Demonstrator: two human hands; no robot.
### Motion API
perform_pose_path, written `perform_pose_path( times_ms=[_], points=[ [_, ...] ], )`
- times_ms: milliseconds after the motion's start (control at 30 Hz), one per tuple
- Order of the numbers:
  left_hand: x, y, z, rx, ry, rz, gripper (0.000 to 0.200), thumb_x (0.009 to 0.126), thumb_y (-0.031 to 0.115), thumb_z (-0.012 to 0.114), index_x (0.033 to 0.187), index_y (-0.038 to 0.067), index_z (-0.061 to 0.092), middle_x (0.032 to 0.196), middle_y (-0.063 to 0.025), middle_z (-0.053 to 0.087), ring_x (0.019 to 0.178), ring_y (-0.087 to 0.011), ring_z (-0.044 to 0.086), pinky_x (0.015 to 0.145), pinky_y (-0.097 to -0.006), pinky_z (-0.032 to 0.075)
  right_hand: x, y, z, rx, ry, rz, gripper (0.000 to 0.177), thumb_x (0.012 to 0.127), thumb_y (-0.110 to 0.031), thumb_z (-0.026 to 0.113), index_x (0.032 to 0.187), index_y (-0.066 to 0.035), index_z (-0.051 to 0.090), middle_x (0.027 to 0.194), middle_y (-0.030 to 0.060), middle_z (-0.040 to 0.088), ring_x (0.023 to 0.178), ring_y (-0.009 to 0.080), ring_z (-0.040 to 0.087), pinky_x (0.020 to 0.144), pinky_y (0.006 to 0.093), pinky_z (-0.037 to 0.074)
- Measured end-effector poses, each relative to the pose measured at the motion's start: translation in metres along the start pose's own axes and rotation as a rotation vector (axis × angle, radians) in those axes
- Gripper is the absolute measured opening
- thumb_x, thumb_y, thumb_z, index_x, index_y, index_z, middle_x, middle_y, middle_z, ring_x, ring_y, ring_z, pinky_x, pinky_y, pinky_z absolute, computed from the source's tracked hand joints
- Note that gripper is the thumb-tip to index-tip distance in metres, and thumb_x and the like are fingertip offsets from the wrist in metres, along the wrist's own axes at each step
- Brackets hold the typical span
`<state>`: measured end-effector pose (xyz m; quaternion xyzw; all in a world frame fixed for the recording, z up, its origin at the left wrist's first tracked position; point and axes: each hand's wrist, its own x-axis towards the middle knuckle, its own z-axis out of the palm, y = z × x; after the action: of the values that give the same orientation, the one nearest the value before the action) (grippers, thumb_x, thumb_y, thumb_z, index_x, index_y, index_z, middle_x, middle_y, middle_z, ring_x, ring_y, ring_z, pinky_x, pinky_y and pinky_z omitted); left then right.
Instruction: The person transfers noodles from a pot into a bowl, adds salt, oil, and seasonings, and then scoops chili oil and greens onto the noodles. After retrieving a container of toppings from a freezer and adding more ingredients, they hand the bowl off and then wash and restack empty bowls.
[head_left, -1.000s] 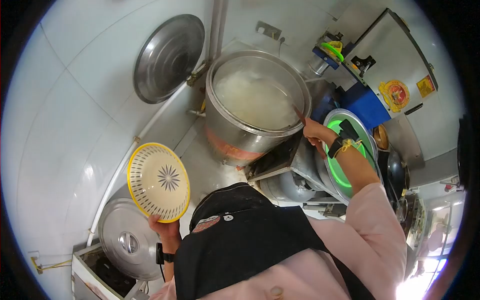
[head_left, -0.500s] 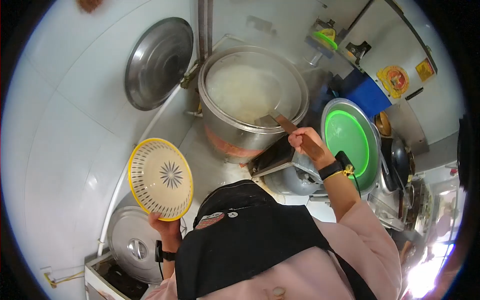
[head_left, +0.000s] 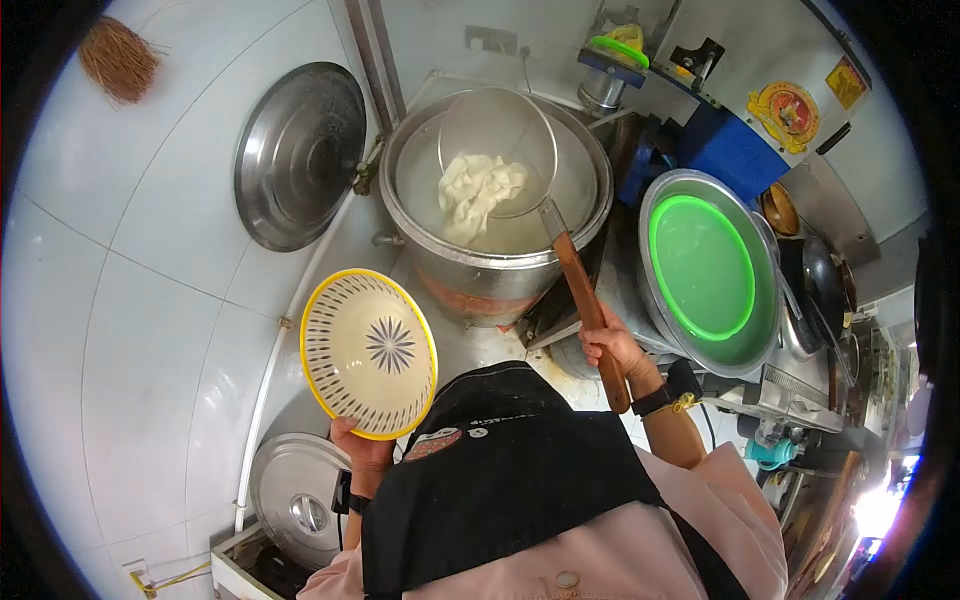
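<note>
My right hand [head_left: 612, 343] is closed around the wooden handle of a mesh strainer [head_left: 577, 290]. Its round mesh head is raised and tilted over a large steel pot [head_left: 480, 256], above cloudy liquid. A clump of pale, soft, folded dough pieces [head_left: 480, 190] lies at the lower left of the mesh. Low on the left, my left hand [head_left: 362, 447] grips the rim of a cream bowl [head_left: 345, 350] with a yellow edge and dark petal pattern. The bowl is tilted, its inside faces me and holds nothing.
Right of the pot stands a wide metal basin [head_left: 655, 195] with a green-rimmed round container [head_left: 703, 268] in it. A steel lid [head_left: 300, 155] leans on the tiled wall, and another lid [head_left: 285, 480] sits at lower left. Pans [head_left: 820, 275] crowd the far right.
The strainer has come up out of the pot's liquid with pale dough pieces in it. My right hand is lower and nearer my body. The bowl appears further right in view.
</note>
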<state>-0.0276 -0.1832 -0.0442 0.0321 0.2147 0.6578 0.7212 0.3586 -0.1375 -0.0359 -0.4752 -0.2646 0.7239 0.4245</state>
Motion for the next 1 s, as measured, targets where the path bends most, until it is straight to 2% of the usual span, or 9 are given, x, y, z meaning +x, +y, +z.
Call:
perform_pose_path(
  times_ms=[233,300,333,367,433,467,600,700,1000],
  points=[
    [-0.002,-0.014,0.003,0.034,0.052,-0.01,0.06,0.056,0.01,0.046,0.115,0.0,0.044,0.111,-0.015,0.052,0.1,-0.0326,0.051,0.087,-0.0448,0.042,0.012,0.032,-0.024,-0.235,0.021,-0.059,0.069,0.076,-0.004,0.049,0.133,-0.017,0.013,0.074,0.0051,0.046,0.05,0.0118,0.046,0.044,0.0275,0.043],
    [-0.003,-0.017,0.003,0.051,0.057,-0.036,0.059,0.056,0.01,0.046,0.114,0.0,0.044,0.11,-0.0147,0.052,0.1,-0.0324,0.052,0.087,-0.0447,0.042,0.011,0.037,-0.017,-0.74,0.201,-0.129,0.067,0.077,-0.006,0.049,0.133,-0.015,0.013,0.081,0.0134,0.051,0.059,0.0236,0.054,0.051,0.0351,0.046],
    [-0.003,-0.019,0.004,0.072,0.042,-0.04,0.059,0.056,0.011,0.046,0.114,0.001,0.044,0.109,-0.0146,0.053,0.099,-0.0321,0.052,0.087,-0.0442,0.042,0.012,0.047,-0.021,-0.954,0.264,-0.176,0.066,0.076,-0.004,0.047,0.132,-0.012,0.013,0.09,0.0237,0.051,0.071,0.0377,0.055,0.061,0.0438,0.046],
    [-0.003,-0.021,0.005,0.093,0.025,-0.046,0.058,0.056,0.011,0.047,0.113,0.001,0.045,0.109,-0.0144,0.053,0.099,-0.0319,0.052,0.086,-0.0437,0.042,0.013,0.061,-0.025,-0.943,0.268,-0.173,0.066,0.076,-0.004,0.047,0.132,-0.012,0.013,0.09,0.0237,0.051,0.071,0.0377,0.055,0.061,0.0438,0.046],
    [-0.005,-0.026,0.008,0.123,0.038,-0.048,0.057,0.057,0.013,0.047,0.112,0.001,0.045,0.108,-0.0142,0.053,0.098,-0.0316,0.053,0.086,-0.0431,0.043,0.007,0.077,-0.02,-1.313,0.457,-0.341,0.068,0.073,-0.001,0.046,0.132,-0.009,0.014,0.093,0.0279,0.048,0.075,0.0442,0.053,0.067,0.0485,0.043],
    [-0.006,-0.028,0.009,0.142,0.049,-0.044,0.056,0.057,0.014,0.047,0.112,0.001,0.045,0.108,-0.0141,0.054,0.097,-0.0314,0.053,0.085,-0.0426,0.043,-0.004,0.083,-0.02,-1.425,0.468,-0.283,0.07,0.071,0.0,0.044,0.132,-0.007,0.012,0.09,0.0257,0.05,0.071,0.0429,0.053,0.06,0.0495,0.044],
    [-0.006,-0.04,0.007,0.163,-0.009,-0.108,0.057,0.058,0.017,0.049,0.112,0.001,0.045,0.106,-0.0135,0.054,0.095,-0.0306,0.054,0.084,-0.0416,0.044,-0.039,0.11,-0.031,-1.344,0.44,-0.061,0.069,0.071,-0.005,0.048,0.131,-0.007,0.013,0.092,0.0284,0.049,0.073,0.0427,0.054,0.062,0.0473,0.045],
    [-0.007,-0.053,0.014,0.185,-0.039,-0.14,0.057,0.058,0.018,0.049,0.112,0.001,0.045,0.106,-0.0133,0.054,0.095,-0.0298,0.054,0.082,-0.0413,0.045,-0.042,0.122,-0.045,-1.299,0.496,-0.204,0.067,0.071,-0.008,0.051,0.129,-0.007,0.017,0.088,0.0263,0.052,0.073,0.0408,0.055,0.062,0.0472,0.045],
    [-0.013,-0.083,0.018,0.342,-0.103,-0.221,0.057,0.059,0.02,0.049,0.112,0.0,0.045,0.103,-0.0133,0.055,0.09,-0.0284,0.056,0.08,-0.0386,0.047,-0.042,0.129,-0.048,-1.07,0.41,-0.154,0.065,0.07,-0.02,0.061,0.122,-0.007,0.025,0.083,0.025,0.056,0.07,0.0408,0.057,0.063,0.0458,0.046]
  ],
)
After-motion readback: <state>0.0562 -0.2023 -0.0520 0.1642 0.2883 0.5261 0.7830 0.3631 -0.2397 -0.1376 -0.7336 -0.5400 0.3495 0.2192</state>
